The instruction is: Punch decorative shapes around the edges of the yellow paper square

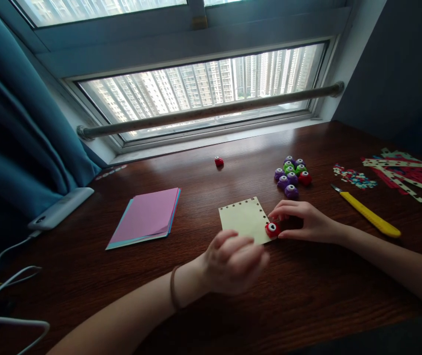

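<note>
Brown band (174, 289) circles left wrist. Left hand (235, 262): blurred, fingers curled; grip cannot be told. Right hand (307, 223): thumb and fingers apart, around red punch (272, 230) at right edge of yellow sheet (242, 219). Star cutouts line sheet's far and right edges. Open room: desk (196, 197) between sheet and paper stack (144, 214); right hand occupies gap toward knife (370, 214). Surface: dark wood. Beyond: punch cluster (291, 178), window (211, 81).
</note>
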A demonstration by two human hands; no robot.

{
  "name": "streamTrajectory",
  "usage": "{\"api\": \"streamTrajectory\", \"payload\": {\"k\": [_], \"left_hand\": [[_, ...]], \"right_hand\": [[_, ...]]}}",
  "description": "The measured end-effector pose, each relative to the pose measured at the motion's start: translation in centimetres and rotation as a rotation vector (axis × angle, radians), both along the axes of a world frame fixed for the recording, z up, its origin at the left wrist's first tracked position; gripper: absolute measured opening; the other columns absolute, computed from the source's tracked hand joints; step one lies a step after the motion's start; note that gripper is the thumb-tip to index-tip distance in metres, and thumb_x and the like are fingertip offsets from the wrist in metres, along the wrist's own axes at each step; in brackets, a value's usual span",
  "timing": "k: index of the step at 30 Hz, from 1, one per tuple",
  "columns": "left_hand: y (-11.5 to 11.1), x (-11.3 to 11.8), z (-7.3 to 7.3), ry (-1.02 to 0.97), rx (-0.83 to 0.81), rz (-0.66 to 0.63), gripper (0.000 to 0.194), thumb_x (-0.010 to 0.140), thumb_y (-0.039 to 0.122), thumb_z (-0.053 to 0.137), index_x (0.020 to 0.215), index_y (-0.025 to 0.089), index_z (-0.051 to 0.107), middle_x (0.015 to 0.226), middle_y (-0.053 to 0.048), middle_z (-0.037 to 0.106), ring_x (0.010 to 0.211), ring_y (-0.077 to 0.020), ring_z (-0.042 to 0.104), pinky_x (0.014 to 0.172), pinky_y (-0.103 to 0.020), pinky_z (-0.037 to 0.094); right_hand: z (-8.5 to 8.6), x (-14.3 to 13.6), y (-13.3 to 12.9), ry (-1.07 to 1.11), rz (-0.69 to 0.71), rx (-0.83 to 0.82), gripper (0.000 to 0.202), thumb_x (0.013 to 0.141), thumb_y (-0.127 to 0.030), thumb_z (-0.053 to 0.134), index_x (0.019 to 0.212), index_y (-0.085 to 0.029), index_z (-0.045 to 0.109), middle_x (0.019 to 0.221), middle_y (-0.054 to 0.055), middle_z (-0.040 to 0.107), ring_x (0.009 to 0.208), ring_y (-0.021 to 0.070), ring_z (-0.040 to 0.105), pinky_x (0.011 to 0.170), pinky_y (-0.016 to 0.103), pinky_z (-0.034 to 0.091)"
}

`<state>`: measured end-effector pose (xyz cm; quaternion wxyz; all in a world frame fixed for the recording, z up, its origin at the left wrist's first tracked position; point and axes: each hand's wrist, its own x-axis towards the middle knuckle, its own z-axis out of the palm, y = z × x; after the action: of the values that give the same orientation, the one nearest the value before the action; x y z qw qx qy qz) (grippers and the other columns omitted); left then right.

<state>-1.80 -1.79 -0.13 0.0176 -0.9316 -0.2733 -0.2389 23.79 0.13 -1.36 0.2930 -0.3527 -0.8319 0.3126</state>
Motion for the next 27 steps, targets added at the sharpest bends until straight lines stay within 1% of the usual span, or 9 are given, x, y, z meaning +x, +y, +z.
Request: {"api": "streamTrajectory", "payload": {"k": [1,2,3,4,6,8,11,15,27], "left_hand": [[0.6,0.2,-0.1,-0.007,-0.018,0.026,0.034,0.088,0.032,0.047,0.121,0.023,0.045,0.120,-0.009,0.052,0.112,-0.0227,0.048,0.094,-0.040,0.042],[1.2,0.5,-0.3,-0.013,-0.044,0.066,0.041,0.088,0.031,0.046,0.125,0.017,0.040,0.125,-0.014,0.048,0.119,-0.0253,0.043,0.099,-0.043,0.037],[1.8,0.7,-0.6,0.015,-0.106,0.113,0.048,0.087,0.034,0.047,0.128,0.012,0.036,0.132,-0.017,0.042,0.126,-0.0273,0.034,0.103,-0.045,0.033],[2.3,0.9,-0.8,0.052,-0.163,0.122,0.054,0.087,0.037,0.048,0.131,0.010,0.033,0.136,-0.017,0.037,0.129,-0.0280,0.028,0.105,-0.045,0.030],[2.9,1.0,-1.3,0.143,-0.262,0.102,0.061,0.087,0.042,0.046,0.134,0.009,0.028,0.141,-0.017,0.032,0.132,-0.0272,0.024,0.107,-0.046,0.026],[3.1,1.0,-1.7,0.207,-0.317,0.076,0.060,0.088,0.044,0.043,0.135,0.010,0.028,0.142,-0.016,0.031,0.132,-0.0262,0.024,0.108,-0.045,0.024],[3.0,1.0,-1.7,0.237,-0.340,0.075,0.059,0.089,0.045,0.041,0.135,0.010,0.030,0.143,-0.016,0.029,0.133,-0.0258,0.023,0.108,-0.045,0.022],[2.9,1.0,-1.5,0.257,-0.346,0.075,0.060,0.089,0.045,0.039,0.135,0.008,0.030,0.143,-0.016,0.027,0.133,-0.0261,0.021,0.109,-0.045,0.020],[2.9,1.0,-1.7,0.247,-0.329,0.081,0.060,0.089,0.047,0.037,0.136,0.010,0.029,0.144,-0.015,0.027,0.134,-0.0253,0.021,0.109,-0.045,0.021]], "right_hand": [[0.0,0.0,0.0,-0.002,0.005,0.001,0.034,0.075,-0.033,0.069,0.105,-0.016,0.061,0.092,0.007,0.059,0.078,0.0167,0.056,0.069,0.027,0.047],[0.0,-0.1,0.0,-0.003,0.011,0.001,0.033,0.076,-0.032,0.068,0.104,-0.016,0.061,0.092,0.007,0.059,0.079,0.0168,0.056,0.069,0.027,0.047],[0.1,-0.2,0.0,-0.005,0.019,0.002,0.031,0.077,-0.031,0.068,0.104,-0.017,0.061,0.091,0.007,0.059,0.079,0.0168,0.057,0.069,0.027,0.047],[0.1,-0.2,0.0,-0.008,0.026,0.002,0.030,0.077,-0.030,0.067,0.103,-0.017,0.061,0.091,0.007,0.059,0.080,0.0168,0.057,0.070,0.027,0.047],[0.2,-0.3,0.0,-0.017,0.037,0.002,0.027,0.078,-0.030,0.066,0.102,-0.017,0.062,0.091,0.006,0.059,0.081,0.0169,0.057,0.071,0.027,0.047],[0.2,-0.3,0.0,-0.031,0.042,-0.002,0.024,0.080,-0.029,0.064,0.101,-0.018,0.063,0.092,0.007,0.059,0.082,0.0172,0.058,0.073,0.027,0.047],[0.2,-0.2,-0.1,-0.044,0.041,-0.008,0.023,0.080,-0.029,0.064,0.100,-0.018,0.063,0.092,0.007,0.059,0.083,0.0171,0.058,0.074,0.027,0.047],[0.1,-0.2,-0.1,-0.050,0.029,-0.010,0.023,0.081,-0.029,0.063,0.100,-0.018,0.063,0.092,0.006,0.059,0.082,0.0167,0.058,0.073,0.026,0.047],[0.0,-0.3,0.0,-0.030,0.029,-0.008,0.024,0.081,-0.031,0.062,0.101,-0.019,0.064,0.093,0.007,0.060,0.082,0.0178,0.058,0.073,0.027,0.048]]}}
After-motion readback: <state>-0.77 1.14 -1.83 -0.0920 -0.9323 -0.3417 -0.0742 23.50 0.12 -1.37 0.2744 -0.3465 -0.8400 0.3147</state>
